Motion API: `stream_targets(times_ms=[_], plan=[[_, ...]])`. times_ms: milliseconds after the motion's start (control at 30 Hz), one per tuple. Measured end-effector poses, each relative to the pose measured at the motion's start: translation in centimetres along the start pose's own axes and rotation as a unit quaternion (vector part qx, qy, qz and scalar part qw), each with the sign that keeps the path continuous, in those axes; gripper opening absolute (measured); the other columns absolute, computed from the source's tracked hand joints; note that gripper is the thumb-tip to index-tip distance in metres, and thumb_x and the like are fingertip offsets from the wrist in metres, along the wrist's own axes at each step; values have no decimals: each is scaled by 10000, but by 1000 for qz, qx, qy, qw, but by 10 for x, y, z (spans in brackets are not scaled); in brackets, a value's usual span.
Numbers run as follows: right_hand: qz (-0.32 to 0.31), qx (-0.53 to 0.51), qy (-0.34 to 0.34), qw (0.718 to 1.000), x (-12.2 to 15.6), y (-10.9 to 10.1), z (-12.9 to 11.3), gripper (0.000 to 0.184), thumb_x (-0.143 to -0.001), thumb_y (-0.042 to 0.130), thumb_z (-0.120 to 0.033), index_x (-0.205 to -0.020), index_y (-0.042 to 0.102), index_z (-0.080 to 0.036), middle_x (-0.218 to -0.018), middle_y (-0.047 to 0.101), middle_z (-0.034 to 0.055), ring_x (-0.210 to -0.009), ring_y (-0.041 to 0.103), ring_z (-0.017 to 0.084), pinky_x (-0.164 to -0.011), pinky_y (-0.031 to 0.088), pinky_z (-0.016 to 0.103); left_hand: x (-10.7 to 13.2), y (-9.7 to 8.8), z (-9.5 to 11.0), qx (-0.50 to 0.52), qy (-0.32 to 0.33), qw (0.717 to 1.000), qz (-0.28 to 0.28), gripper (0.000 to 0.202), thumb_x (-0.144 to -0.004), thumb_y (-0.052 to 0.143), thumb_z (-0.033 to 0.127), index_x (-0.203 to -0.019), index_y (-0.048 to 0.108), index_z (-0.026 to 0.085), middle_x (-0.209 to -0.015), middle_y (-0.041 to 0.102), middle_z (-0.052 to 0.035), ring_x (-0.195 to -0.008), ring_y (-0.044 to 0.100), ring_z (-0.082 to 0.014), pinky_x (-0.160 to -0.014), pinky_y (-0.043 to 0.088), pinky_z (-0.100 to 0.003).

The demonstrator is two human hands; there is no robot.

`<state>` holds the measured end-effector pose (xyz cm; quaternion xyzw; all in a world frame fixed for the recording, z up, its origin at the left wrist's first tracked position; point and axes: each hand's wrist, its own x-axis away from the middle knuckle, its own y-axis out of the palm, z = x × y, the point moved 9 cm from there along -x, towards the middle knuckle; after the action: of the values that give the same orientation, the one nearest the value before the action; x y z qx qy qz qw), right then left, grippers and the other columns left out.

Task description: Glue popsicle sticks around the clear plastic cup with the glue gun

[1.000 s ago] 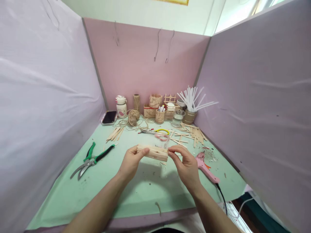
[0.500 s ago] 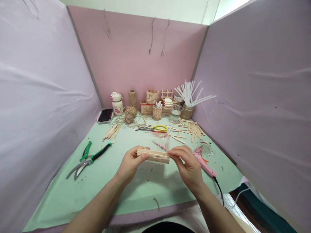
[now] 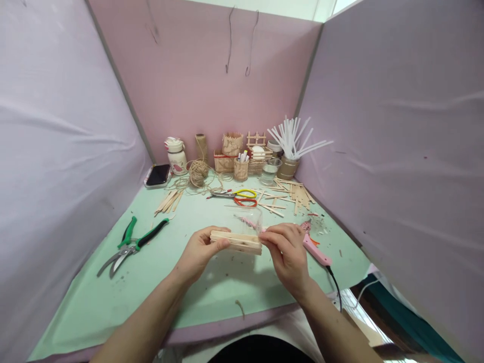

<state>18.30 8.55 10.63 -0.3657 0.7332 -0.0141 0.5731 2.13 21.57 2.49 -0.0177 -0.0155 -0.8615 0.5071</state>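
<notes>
My left hand [image 3: 200,252] is closed round the left end of a row of craft sticks [image 3: 238,243], its thumb lying on the front. The pale wooden sticks lie side by side, held level above the table, with a clear plastic piece [image 3: 255,218] showing just behind them. At the right end, my right hand [image 3: 285,254] pinches the sticks' edge between thumb and fingers; whether it also grips the plastic I cannot tell. A pink glue gun [image 3: 317,252] with a black cord lies just right of my right hand.
Green-handled pruning shears [image 3: 128,247] lie open at left. Scissors [image 3: 242,195] lie beyond my hands, between loose craft sticks [image 3: 169,201] and a larger stick pile [image 3: 298,196]. Along the back stand a twine ball [image 3: 197,173], a water cup [image 3: 269,171] and white glue sticks [image 3: 291,138].
The view has tilted down slightly and shifted, so the back objects sit a little differently in frame. Both hands keep their hold on the craft sticks, almost still.
</notes>
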Motion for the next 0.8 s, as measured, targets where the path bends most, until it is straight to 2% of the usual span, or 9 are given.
stream_targets(times_ms=[300,400,467,533,567,633,700,800], plan=[[1,-8,22,1000,3,3,-2,159,-921,560,-127,-938,650,-257,-863,681,11,-825,593,179,-790,353,380,0,3,-1,27,-29,998,-48,314,-646,821,402,-854,747,180,-823,720,-26,-767,604,-170,-720,432,-239],[-18,-61,42,997,-1,5,6,190,-956,504,-205,-1096,619,-262,-956,665,36,-910,604,194,-829,403,381,-3,3,-5,63,-47,996,-51,314,-661,811,426,-825,729,171,-789,722,-33,-767,615,-178,-730,437,-252],[-14,-91,84,992,-3,-4,26,264,-975,448,-277,-1218,547,-248,-1033,635,63,-936,608,202,-835,446,384,-7,-2,-6,89,-54,994,-31,354,-646,815,450,-822,717,159,-784,729,-51,-786,634,-205,-758,450,-282],[-12,-53,152,987,1,-21,61,279,-956,469,-336,-1208,528,-230,-1074,611,80,-888,614,202,-788,476,374,-11,-14,-3,104,-39,994,22,404,-609,834,462,-833,711,149,-800,736,-68,-835,649,-237,-811,461,-316],[-42,0,178,983,5,-27,79,272,-913,543,-373,-1140,554,-223,-1061,613,83,-861,613,208,-742,482,360,-13,-22,0,108,-21,992,57,421,-592,843,462,-839,709,149,-816,739,-70,-866,651,-248,-841,461,-327],[-154,115,217,957,21,-32,115,284,-784,690,-427,-946,605,-210,-915,630,76,-858,603,258,-707,476,372,-14,-39,7,109,21,986,124,427,-581,849,452,-859,706,161,-851,742,-61,-921,646,-252,-886,455,-327],[-227,212,258,915,40,-40,150,351,-637,791,-455,-776,588,-204,-813,620,90,-807,590,299,-655,462,385,-12,-50,12,101,54,979,171,401,-598,841,436,-869,702,175,-869,743,-43,-929,644,-239,-891,453,-311],[-322,236,312,862,67,-36,182,379,-581,801,-464,-682,531,-218,-750,606,83,-720,575,274,-591,436,345,-10,-56,14,83,78,973,201,365,-624,822,412,-867,697,170,-867,744,-35,-892,650,-220,-858,462,-298]])
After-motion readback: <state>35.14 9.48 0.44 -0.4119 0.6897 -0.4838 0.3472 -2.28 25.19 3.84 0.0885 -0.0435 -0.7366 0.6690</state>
